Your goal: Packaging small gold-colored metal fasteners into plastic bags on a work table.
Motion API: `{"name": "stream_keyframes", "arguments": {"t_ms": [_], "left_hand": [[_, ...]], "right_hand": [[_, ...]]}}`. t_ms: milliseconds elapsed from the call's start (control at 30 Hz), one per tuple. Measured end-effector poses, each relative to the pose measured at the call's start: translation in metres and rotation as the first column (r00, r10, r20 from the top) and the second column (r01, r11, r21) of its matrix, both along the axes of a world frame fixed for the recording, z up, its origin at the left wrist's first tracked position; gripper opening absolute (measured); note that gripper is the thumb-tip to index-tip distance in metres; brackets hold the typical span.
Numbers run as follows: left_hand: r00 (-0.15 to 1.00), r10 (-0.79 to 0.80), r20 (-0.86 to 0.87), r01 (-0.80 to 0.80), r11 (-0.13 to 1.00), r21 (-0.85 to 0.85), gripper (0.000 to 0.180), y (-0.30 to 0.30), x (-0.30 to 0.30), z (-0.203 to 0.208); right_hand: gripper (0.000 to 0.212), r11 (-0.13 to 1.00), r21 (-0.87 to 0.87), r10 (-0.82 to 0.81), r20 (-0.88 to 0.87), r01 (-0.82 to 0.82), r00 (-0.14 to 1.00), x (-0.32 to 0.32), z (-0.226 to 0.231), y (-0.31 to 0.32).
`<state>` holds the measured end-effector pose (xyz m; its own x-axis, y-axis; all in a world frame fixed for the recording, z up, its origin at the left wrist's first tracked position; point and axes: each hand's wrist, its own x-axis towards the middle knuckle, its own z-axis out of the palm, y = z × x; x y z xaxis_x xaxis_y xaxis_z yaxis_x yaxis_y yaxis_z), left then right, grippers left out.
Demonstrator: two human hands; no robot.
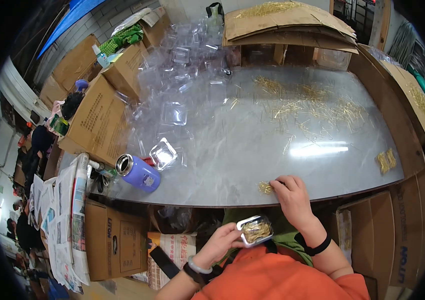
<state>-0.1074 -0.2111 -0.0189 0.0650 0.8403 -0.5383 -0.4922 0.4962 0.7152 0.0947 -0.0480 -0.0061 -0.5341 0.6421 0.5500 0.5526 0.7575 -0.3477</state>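
Note:
My left hand (222, 241) grips a small clear plastic box (243, 223) at its left side, in front of my body and below the table edge. Thin gold-coloured wire pieces (256, 230) fill the box; they look like small hooks. At the table's near edge my right hand (294, 198) has its fingers curled together, the tips touching a small bundle of gold wire pieces (264, 187). How firmly they pinch it is hard to see. Loose gold wire pieces (317, 102) lie scattered over the far right of the grey tabletop (222, 150).
Empty clear plastic boxes (175, 82) are heaped at the back left, one shiny box (164, 153) nearer. An open purple bottle (140, 173) stands at the front left. Two gold bundles (386, 161) lie by the right edge. Cardboard (103, 115) borders the table.

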Motion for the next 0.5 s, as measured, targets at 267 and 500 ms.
{"name": "stream_keyframes", "arguments": {"t_ms": [267, 500], "left_hand": [[0.979, 0.062, 0.196, -0.086, 0.99, 0.112, 0.01, 0.024, 0.012, -0.019], [0.983, 0.073, 0.167, -0.094, 0.988, 0.12, 0.008, 0.002, 0.01, -0.02]], "right_hand": [[0.038, 0.977, -0.028, 0.213, 0.044, -0.212, 0.976, 0.008, 0.001, -0.046], [0.035, 0.963, -0.049, 0.264, 0.02, -0.263, 0.964, 0.015, -0.003, -0.066]]}}
